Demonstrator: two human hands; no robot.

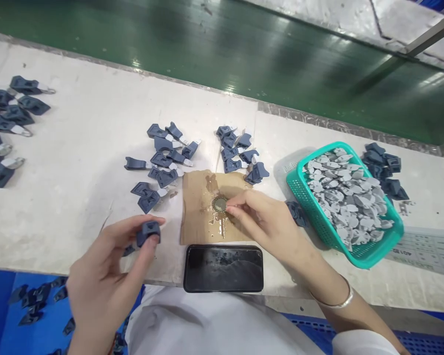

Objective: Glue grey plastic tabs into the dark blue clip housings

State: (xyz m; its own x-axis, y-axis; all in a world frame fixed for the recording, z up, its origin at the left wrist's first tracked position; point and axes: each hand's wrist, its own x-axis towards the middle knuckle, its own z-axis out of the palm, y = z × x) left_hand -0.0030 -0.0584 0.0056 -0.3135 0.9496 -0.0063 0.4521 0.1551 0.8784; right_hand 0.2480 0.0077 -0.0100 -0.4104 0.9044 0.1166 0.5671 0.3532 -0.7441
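Note:
My left hand (111, 268) pinches a dark blue-grey plastic part (148, 232) between thumb and fingers, above the near edge of the table. My right hand (264, 219) is closed in a pinch at the rim of a small round bottle cap (219, 203). Whatever sits between those fingertips is mostly hidden. The cap lies on a piece of brown cardboard (196, 224), which has wet stains and drops around it. Behind the cardboard are two loose groups of blue-grey parts (165, 158), several with light grey pieces fitted in them.
A green basket (314, 214) full of light grey pieces (350, 197) stands at the right, with more blue parts (383, 165) beside it. A black phone (224, 268) lies at the near edge. Finished-looking parts (11, 116) lie far left; a green conveyor belt (192, 44) runs behind.

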